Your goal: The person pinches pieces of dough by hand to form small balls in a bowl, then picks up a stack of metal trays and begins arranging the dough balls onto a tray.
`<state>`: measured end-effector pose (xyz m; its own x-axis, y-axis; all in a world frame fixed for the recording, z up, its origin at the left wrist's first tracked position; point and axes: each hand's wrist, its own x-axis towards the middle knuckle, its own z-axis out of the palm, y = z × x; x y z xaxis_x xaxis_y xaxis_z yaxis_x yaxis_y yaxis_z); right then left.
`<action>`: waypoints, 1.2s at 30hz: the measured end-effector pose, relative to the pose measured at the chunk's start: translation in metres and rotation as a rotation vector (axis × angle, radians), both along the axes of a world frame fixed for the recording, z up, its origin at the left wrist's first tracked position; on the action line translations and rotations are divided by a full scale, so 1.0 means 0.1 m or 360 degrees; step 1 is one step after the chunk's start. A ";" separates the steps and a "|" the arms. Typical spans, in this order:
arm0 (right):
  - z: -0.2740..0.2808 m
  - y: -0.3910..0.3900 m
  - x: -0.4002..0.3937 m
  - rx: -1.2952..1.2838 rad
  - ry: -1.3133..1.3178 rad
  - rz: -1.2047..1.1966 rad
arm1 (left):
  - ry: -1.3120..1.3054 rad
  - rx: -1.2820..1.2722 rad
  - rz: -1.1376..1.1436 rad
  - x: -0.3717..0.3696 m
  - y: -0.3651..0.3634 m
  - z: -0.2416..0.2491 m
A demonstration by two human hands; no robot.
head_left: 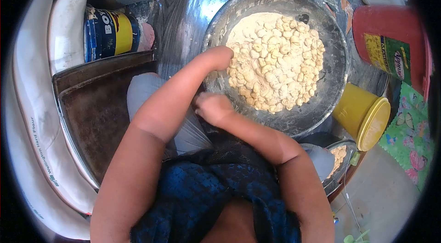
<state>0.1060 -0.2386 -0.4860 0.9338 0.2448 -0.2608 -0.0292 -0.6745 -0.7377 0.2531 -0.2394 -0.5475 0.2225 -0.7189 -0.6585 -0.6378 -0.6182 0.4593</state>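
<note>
A wide dark basin (330, 91) holds a heap of small, pale, floury dough pieces (271, 66). Loose flour (250, 25) lies along the heap's far left side. My left hand (221, 57) is at the basin's left rim, bent over toward the dough pieces, its fingers hidden from view. Just outside the lower left rim is my right hand (213, 109), slightly blurred, its fingers curled in. What the right hand holds, if anything, is hidden.
Dark baking trays (105, 100) and white flour sacks (41, 119) stand on the left, with a blue-and-yellow bucket (110, 33) behind. On the right are a red container (376, 36), a yellow tub (358, 114) and a smaller bowl (347, 162) of pieces.
</note>
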 end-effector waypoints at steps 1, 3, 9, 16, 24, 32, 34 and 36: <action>-0.02 -0.06 0.01 0.0002 0.0007 -0.0001 | -0.0008 -0.0036 0.0009 0.00 0.01 -0.01; -0.10 -0.27 0.10 0.0188 0.0030 -0.0648 | -0.0019 -0.0073 0.0022 0.00 0.01 0.03; -1.26 -0.83 0.13 -0.0342 -0.0153 -0.1040 | 0.0011 -0.0080 0.0081 0.01 -0.02 0.05; -1.53 -1.02 0.08 -0.0322 -0.0135 -0.0913 | 0.0013 0.0075 0.0101 -0.07 -0.04 -0.13; -1.29 -1.11 -0.15 0.0217 0.0082 -0.1372 | -0.0067 -0.0104 0.1300 -0.61 -0.23 -0.96; -1.00 -1.16 -0.54 0.0403 0.0068 -0.1525 | 0.1421 -0.0103 0.1974 -0.65 -0.09 -1.04; -0.94 -1.15 -0.59 0.0692 0.0152 -0.1640 | 0.1394 -0.0169 0.1927 -0.64 -0.11 -0.79; -0.86 -1.17 -0.60 0.0679 0.0214 -0.1675 | 0.1374 -0.0228 0.1875 -0.66 -0.10 -0.70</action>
<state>0.0460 -0.3554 -0.5718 0.6988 -0.5499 -0.4574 -0.5273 0.0360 -0.8489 0.1872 -0.2492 -0.6179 0.2968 -0.4742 -0.8289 0.6907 -0.4928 0.5292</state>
